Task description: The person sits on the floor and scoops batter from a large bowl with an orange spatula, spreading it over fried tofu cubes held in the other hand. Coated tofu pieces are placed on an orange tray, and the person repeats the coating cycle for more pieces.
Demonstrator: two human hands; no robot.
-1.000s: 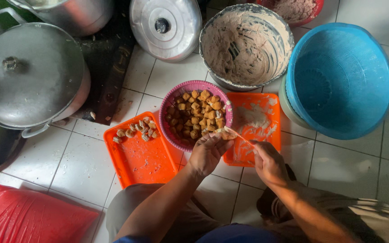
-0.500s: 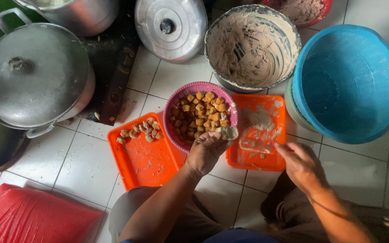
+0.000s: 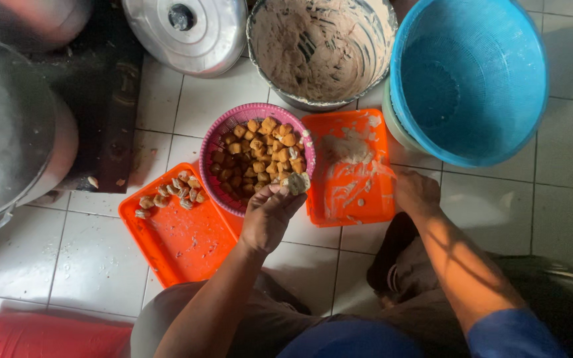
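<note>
**Left hand pinches filled tofu piece over pink basket, right hand on paste tray**

Far left: big metal pot [image 3: 4,126], lidded, partly out of frame. Red bag [image 3: 41,335] at the bottom left corner. Dark mat [image 3: 111,99] on the white tiled floor [image 3: 87,258] beside the pot.

Next: left orange tray [image 3: 180,238] lying flat, tilted on the floor, a short row of filled tofu pieces [image 3: 170,193] along its upper edge, the remainder bare with crumbs. Round metal lid [image 3: 187,30] sits above it, apart.

Centre: pink basket [image 3: 215,142] full of fried tofu cubes [image 3: 256,156], overlapping the left tray's corner. Left hand [image 3: 270,215] is at the basket's lower rim, fingers pressed together and pinching one tofu piece [image 3: 296,182] stuffed with pale paste, held just above the rim. Above the basket, a grey bucket [image 3: 323,46] smeared with pale paste inside.

Right of the basket: right orange tray [image 3: 349,179], touching the basket, streaked with paste and a lump of paste near its top. Right hand [image 3: 416,192] rests at that tray's right edge; fingers curled, cannot tell whether they hold anything.

Far right: blue tub [image 3: 472,76], tipped toward camera, overlapping the tray's upper right corner.
</note>
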